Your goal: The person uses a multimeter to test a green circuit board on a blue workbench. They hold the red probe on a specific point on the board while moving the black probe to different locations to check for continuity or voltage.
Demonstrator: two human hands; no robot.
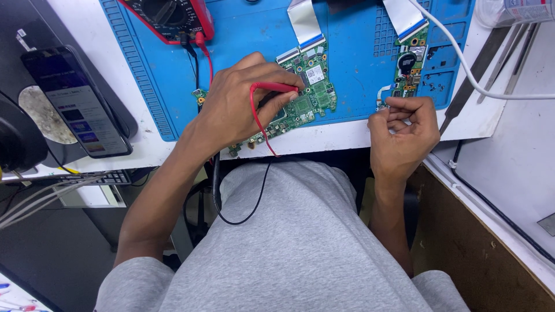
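Observation:
My left hand [243, 101] grips a red multimeter probe [274, 88], its tip resting on a green circuit board [312, 92] that lies on the blue work mat [254, 34]. The probe's red lead [257, 121] loops down over the desk edge. My right hand [404, 130] is curled at the desk edge beside a smaller green board [409, 63]; its fingertips pinch at that board's lower end, and what they hold is hidden. A red multimeter [170, 17] sits at the mat's top left.
A smartphone [78, 104] with a lit screen leans at the left. Flat ribbon cables [303, 23] run off the boards toward the top. A white cable [462, 63] crosses the right side, near metal tweezers [514, 46]. A black cable [243, 216] hangs over my lap.

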